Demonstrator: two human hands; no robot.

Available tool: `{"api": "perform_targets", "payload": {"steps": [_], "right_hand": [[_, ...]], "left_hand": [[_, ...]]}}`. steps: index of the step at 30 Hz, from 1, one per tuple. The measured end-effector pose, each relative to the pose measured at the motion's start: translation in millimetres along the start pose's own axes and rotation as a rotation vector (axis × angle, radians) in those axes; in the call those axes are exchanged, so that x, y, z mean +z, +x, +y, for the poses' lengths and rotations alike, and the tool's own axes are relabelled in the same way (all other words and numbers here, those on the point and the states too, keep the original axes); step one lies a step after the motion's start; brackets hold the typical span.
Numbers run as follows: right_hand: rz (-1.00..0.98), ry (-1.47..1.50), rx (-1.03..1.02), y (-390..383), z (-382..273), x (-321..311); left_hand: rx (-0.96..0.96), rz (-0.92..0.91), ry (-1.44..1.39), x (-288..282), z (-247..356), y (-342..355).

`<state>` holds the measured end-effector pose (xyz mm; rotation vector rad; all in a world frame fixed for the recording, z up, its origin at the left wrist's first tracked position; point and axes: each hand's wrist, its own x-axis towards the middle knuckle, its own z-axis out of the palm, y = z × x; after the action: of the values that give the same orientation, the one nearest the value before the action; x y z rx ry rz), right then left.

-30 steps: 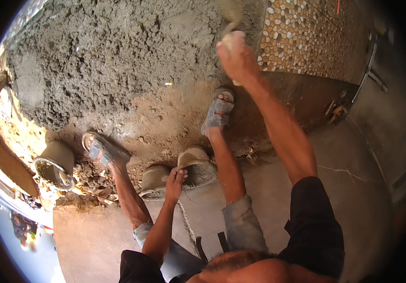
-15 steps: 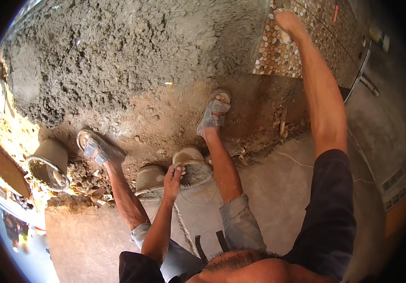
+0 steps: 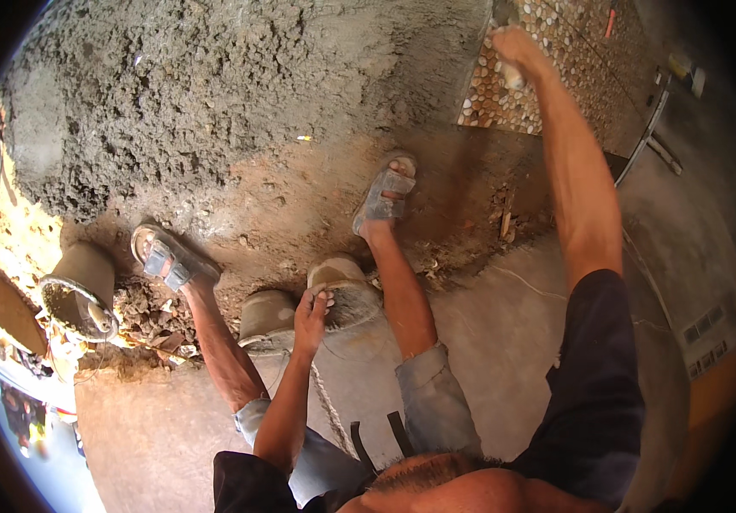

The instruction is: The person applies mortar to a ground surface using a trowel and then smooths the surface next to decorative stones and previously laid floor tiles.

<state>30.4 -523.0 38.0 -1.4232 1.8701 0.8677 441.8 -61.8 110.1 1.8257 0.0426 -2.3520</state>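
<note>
My right hand reaches far forward over the pebble-patterned tiles, its fist closed round a trowel. The trowel's pale handle end sticks out below the fist. A greyish part, seemingly its blade, shows only in part beyond the fingers, at the upper edge. My left hand hangs in front of my knees with its fingers loosely curled; I see nothing in them. It overlaps the rim of a mortar-caked bucket with grey mix in it. A second bucket stands just left of that hand.
Rough wet mortar spreads across the far ground, meeting the pebble tiles at right. My sandalled feet stand on the soil strip before it. Another bucket is tipped at far left. A rope lies on the concrete floor.
My right hand has shifted slightly down in the picture, and more of the greyish part shows beyond it. The whole view has moved a little; my left hand stays beside the buckets.
</note>
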Motion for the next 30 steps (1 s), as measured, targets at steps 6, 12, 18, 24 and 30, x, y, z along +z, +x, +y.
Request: {"api": "perform_targets", "payload": {"steps": [6, 12, 18, 24, 30], "right_hand": [[0.169, -0.068, -0.028, -80, 9, 98], [0.111, 0.183, 0.315, -144, -5, 161], [0.091, 0.304, 0.368, -191, -21, 192], [0.377, 0.293, 0.201, -143, 8, 151], [0.401, 0.326, 0.249, -78, -1, 115]], "left_hand": [[0.017, -0.033, -0.003, -1, 12, 0], [0.021, -0.022, -0.033, -5, 8, 1], [0.015, -0.018, -0.043, -7, 8, 1], [0.016, -0.02, -0.021, -10, -3, 4], [0.03, -0.012, 0.001, -8, -10, 5]]}}
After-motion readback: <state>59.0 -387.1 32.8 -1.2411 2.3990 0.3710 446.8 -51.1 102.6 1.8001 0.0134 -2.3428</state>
